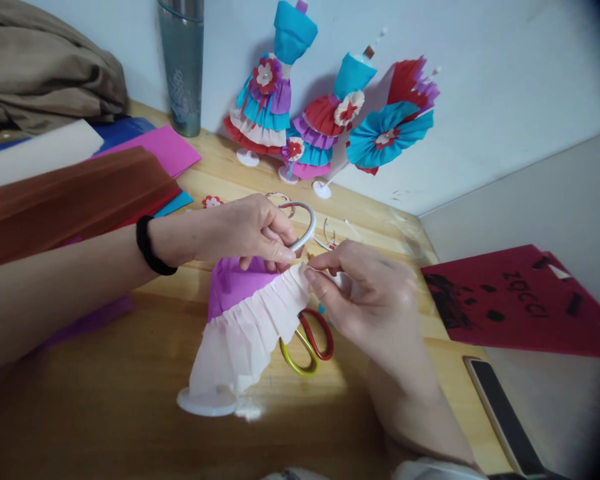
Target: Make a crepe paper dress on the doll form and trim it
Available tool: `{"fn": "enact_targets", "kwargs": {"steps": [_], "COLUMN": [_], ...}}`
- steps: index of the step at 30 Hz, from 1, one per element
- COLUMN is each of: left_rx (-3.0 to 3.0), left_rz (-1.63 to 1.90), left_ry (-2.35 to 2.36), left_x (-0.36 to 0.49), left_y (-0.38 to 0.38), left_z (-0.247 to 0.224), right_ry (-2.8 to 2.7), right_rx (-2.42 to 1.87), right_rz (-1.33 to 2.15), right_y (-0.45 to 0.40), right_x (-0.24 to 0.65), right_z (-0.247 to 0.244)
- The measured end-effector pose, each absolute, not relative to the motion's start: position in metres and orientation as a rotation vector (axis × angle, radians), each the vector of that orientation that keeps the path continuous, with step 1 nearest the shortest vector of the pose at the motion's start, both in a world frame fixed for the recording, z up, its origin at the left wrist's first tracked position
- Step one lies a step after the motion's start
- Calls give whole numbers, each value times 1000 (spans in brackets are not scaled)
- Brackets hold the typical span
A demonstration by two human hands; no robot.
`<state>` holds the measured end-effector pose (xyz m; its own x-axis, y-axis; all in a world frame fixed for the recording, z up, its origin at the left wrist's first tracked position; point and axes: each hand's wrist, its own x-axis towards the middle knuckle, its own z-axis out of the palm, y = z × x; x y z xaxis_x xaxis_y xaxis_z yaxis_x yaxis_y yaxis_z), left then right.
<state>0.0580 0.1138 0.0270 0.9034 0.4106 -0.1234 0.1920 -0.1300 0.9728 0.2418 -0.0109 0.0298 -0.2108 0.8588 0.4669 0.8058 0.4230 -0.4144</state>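
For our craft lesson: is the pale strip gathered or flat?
Gathered: the pale strip shows ruffled folds against the purple layer.

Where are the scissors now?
In the head view, below centre, the scissors lie on the wooden table, just right of the white ruffle, lower-left of the right hand.

The white ruffle (253, 330) hides the blades of the scissors (304, 371). The bottle (193, 67) is cut off at the top, its lettering (179, 97) too small to read, and the brown cloth (50, 67) at the left.
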Motion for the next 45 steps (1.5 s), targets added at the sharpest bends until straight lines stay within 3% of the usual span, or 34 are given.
{"fn": "enact_targets", "kwargs": {"steps": [29, 45], "left_rx": [1714, 1799], "left_rz": [165, 304], "left_ry": [226, 312], "left_x": [56, 61], "left_y": [125, 117], "left_z": [18, 21], "right_ry": [-2043, -2057], "right_rx": [-1255, -1291], "right_rz": [198, 49], "right_y": [-17, -14], "right_x": [236, 235], "right_z": [30, 28]}}
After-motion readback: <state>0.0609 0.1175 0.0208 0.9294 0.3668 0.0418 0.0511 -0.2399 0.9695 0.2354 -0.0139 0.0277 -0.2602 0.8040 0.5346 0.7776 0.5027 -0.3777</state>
